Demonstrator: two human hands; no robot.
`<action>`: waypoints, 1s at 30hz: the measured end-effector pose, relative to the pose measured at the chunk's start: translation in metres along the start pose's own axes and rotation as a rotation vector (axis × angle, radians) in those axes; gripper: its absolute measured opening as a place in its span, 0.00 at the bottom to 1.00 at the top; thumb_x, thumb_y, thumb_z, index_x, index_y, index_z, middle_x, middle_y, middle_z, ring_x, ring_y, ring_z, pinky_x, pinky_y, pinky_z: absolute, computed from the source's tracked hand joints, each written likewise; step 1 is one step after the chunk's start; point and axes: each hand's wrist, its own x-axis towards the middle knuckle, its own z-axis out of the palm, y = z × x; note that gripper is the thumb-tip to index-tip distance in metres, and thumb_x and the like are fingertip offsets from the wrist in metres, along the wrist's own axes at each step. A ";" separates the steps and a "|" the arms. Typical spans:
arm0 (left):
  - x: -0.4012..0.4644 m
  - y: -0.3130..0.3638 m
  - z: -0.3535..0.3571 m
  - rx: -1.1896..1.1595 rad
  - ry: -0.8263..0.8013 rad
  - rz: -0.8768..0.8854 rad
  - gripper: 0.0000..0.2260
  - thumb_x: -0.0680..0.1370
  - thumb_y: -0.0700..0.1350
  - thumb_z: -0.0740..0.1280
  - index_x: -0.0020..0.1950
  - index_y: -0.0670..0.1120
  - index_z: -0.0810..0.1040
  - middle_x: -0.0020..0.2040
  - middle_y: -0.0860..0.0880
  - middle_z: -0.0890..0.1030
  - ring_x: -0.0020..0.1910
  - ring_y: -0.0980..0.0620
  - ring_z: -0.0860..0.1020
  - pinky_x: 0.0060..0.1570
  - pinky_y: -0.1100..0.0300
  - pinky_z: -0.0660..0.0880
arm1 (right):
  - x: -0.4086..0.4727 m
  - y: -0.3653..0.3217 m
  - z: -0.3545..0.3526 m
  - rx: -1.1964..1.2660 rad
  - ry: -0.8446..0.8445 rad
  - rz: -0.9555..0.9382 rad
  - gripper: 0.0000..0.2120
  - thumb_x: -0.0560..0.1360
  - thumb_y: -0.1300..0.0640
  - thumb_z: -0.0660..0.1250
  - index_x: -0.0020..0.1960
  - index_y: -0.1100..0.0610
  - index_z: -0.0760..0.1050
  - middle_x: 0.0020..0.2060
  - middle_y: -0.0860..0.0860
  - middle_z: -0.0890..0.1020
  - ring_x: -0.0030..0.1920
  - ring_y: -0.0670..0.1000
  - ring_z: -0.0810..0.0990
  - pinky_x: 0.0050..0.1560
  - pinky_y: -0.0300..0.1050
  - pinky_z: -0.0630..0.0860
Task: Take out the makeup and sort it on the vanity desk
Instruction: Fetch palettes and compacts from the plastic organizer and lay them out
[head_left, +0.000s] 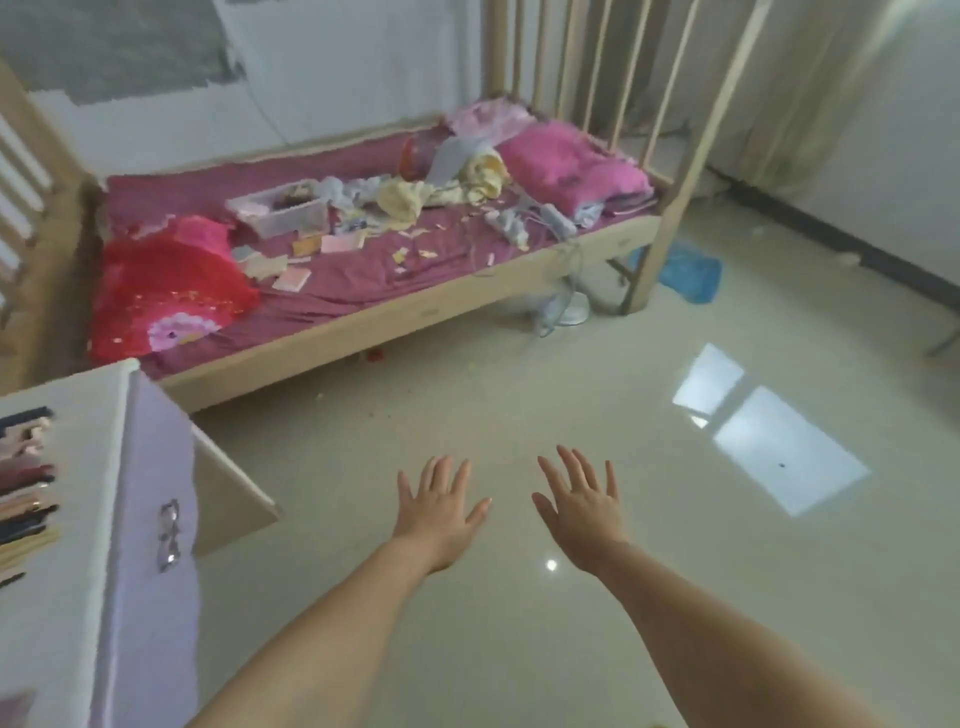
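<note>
At the near left, the white vanity surface (78, 467) carries a row of makeup (26, 512) along its left edge, too blurred for any label or writing to be read, and a drawer (228, 493) stands open beside it. Farther back, a wooden bed (363, 317) with a purple sheet holds a red cushion (166, 286), a clear plastic box (283, 210), scattered papers and pink bedding. Over the glossy tiled floor (675, 571) the left hand (441, 506) and right hand (584, 506) reach forward, fingers spread and holding nothing.
</note>
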 end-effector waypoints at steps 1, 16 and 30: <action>0.008 0.028 0.007 0.016 -0.017 0.042 0.30 0.79 0.62 0.45 0.77 0.49 0.45 0.78 0.47 0.47 0.76 0.49 0.43 0.71 0.38 0.40 | -0.012 0.028 0.002 0.020 -0.008 0.056 0.27 0.80 0.40 0.41 0.77 0.46 0.42 0.77 0.48 0.45 0.77 0.49 0.41 0.73 0.58 0.35; 0.099 0.500 0.068 0.124 -0.117 0.678 0.29 0.79 0.62 0.46 0.77 0.51 0.46 0.77 0.49 0.48 0.76 0.50 0.46 0.70 0.40 0.39 | -0.205 0.453 -0.019 0.071 0.015 0.729 0.27 0.80 0.40 0.41 0.77 0.47 0.46 0.77 0.49 0.49 0.77 0.50 0.46 0.73 0.58 0.41; 0.315 0.748 0.050 0.196 -0.179 0.834 0.29 0.79 0.62 0.46 0.77 0.52 0.46 0.78 0.48 0.49 0.76 0.48 0.50 0.71 0.40 0.44 | -0.105 0.719 -0.074 0.127 0.095 0.952 0.26 0.81 0.42 0.44 0.77 0.48 0.49 0.77 0.49 0.52 0.76 0.49 0.51 0.73 0.58 0.44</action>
